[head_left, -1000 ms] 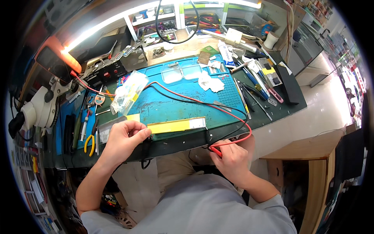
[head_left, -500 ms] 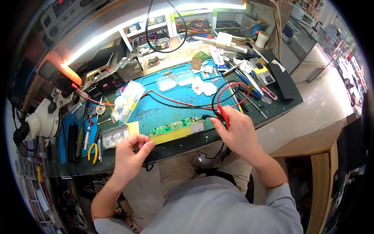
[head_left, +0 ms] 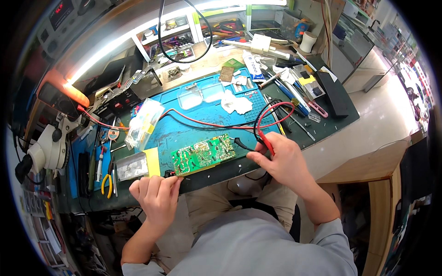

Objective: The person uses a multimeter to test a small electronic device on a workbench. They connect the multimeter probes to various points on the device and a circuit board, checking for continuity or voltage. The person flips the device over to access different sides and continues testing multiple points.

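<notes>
A green circuit board (head_left: 203, 154) rests at the near edge of the blue mat, its solder-dotted face showing. My left hand (head_left: 159, 197) is closed at its near left corner, thumb and fingertips against the edge; the exact grip is partly hidden. Beyond the board's right end, my right hand (head_left: 286, 158) is closed round a red test probe (head_left: 265, 143) and a black test probe (head_left: 243, 144). The black one points left, close to the board's right end. Their leads loop over the mat toward an orange multimeter (head_left: 62, 95) at the left.
On the blue mat (head_left: 184, 122) lie a plastic bag (head_left: 143, 124) and crumpled white tissue (head_left: 236, 102). Left of the board are a clear box (head_left: 131, 168), yellow-handled pliers (head_left: 107, 185) and a microscope (head_left: 46, 154). Tools and a glue tube (head_left: 253, 68) crowd the right.
The circuit board has turned from its yellow side edge to show its green face. My left hand has shifted down and its knuckles have rolled upward. My right hand still holds the probes.
</notes>
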`<state>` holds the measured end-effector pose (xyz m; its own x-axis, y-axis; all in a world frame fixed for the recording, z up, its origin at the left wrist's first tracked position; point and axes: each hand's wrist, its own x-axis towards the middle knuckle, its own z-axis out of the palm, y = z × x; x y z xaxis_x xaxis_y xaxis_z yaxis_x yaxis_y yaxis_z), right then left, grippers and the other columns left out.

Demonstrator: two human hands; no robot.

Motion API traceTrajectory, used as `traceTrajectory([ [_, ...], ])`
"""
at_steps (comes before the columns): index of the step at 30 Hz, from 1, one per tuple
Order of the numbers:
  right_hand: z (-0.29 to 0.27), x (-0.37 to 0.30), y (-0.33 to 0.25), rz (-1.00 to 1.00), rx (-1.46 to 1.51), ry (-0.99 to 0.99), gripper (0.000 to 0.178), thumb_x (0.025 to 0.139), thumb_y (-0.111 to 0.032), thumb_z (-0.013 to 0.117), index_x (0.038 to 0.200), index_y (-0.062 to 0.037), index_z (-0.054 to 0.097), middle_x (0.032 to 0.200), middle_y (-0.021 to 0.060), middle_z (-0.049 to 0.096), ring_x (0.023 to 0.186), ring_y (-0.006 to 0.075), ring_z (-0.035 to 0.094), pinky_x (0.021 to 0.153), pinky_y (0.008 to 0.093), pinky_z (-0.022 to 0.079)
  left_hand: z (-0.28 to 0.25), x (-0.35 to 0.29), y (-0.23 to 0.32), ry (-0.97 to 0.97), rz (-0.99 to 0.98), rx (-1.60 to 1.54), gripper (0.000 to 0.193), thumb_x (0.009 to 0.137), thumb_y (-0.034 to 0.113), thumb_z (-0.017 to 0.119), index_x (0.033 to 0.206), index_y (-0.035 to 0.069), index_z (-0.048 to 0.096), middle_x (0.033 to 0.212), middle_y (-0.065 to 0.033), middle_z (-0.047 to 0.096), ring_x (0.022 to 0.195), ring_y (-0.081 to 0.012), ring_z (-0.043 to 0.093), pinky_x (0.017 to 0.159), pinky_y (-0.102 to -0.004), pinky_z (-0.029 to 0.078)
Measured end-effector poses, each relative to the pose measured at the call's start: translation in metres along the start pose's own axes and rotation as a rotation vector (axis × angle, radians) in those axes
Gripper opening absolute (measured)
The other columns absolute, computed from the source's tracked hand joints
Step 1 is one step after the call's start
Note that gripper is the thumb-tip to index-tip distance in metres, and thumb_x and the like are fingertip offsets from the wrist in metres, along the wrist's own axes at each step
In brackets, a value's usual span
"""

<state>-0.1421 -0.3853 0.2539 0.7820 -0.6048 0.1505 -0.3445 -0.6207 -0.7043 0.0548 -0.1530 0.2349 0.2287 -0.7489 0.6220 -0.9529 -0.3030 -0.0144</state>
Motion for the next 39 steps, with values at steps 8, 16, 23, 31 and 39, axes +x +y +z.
traceTrajectory([
  [8,0.007,-0.007,0.005,-0.046,0.039,-0.039,0.036,0.08,-0.032,0.08,0.09,-0.0039,0.06,0.084,0.0053,0.063,0.07,0.0246,0.064,0.061,0.0347,0.052,0.006,-0.044,-0.016,0.157,0.074,0.023,0.033,0.079,0.029,0.082,0.093,0.015,0.057,0.085,0.0025,0.053,0.082,-0.02,0.048,0.079,-0.0366,0.029],
  [16,0.003,-0.005,0.019,-0.072,0.105,0.1,0.03,0.088,-0.028,0.074,0.082,-0.0025,0.059,0.073,0.0072,0.055,0.061,0.0262,0.053,0.057,0.0326,0.045,-0.005,-0.054,-0.014,-0.023,-0.21,-0.032,0.038,0.077,0.018,0.081,0.102,0.011,0.054,0.087,0.0003,0.059,0.086,-0.0203,0.05,0.085,-0.0381,0.032],
  [23,0.003,-0.002,0.033,-0.041,0.874,0.172,0.03,0.103,-0.017,0.047,0.084,0.0004,0.062,0.08,0.006,0.059,0.063,0.0105,0.051,0.059,0.0267,0.043,-0.01,-0.039,-0.022,-0.024,-0.282,-0.007,0.036,0.08,0.017,0.079,0.108,0.008,0.058,0.083,0.001,0.06,0.082,-0.0201,0.049,0.082,-0.036,0.035],
  [31,0.007,0.009,0.06,-0.159,0.792,0.331,0.051,0.104,-0.035,0.035,0.081,0.0011,0.062,0.075,0.0066,0.055,0.063,0.0104,0.041,0.056,0.026,0.031,0.0,-0.049,-0.05,0.122,-0.33,-0.126,0.018,0.093,0.013,0.065,0.107,0.003,0.06,0.081,-0.0051,0.058,0.081,-0.0216,0.049,0.078,-0.0351,0.039],
  [39,0.016,0.007,0.067,-0.149,0.904,0.529,0.049,0.105,-0.037,0.037,0.075,-0.0015,0.055,0.065,0.0063,0.053,0.055,0.0108,0.041,0.051,0.0258,0.03,0.022,-0.056,-0.068,0.451,-0.503,-0.218,0.022,0.1,-0.002,0.044,0.119,-0.007,0.054,0.102,-0.0114,0.056,0.087,-0.0185,0.054,0.079,-0.0285,0.046],
])
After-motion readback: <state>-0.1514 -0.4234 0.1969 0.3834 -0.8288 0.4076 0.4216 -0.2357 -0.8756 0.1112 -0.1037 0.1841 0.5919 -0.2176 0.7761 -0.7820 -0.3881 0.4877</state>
